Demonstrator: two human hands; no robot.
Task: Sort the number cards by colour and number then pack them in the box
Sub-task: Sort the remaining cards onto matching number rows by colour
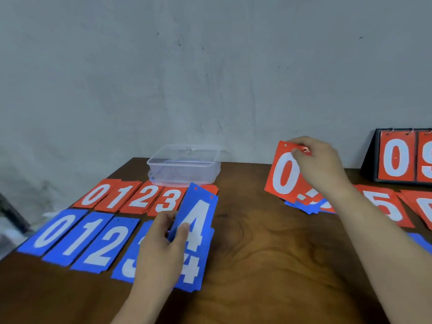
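Number cards (100, 244), red and blue with white digits, are laid in rows before the clear rectangular plastic box (184, 164). A blue 4 card (198, 216) is pinched by the left hand (161, 251) just before that box; a red 0 card (284, 176) is gripped at its top by the right hand (320, 164), well right of it.

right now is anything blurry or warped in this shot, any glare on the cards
Head view: soft all over, blurriest at the right hand and the red 0 card it pinches; the wide-angle lens fans the blue row outward at the left; light is flat, with no hard shadows or glare.
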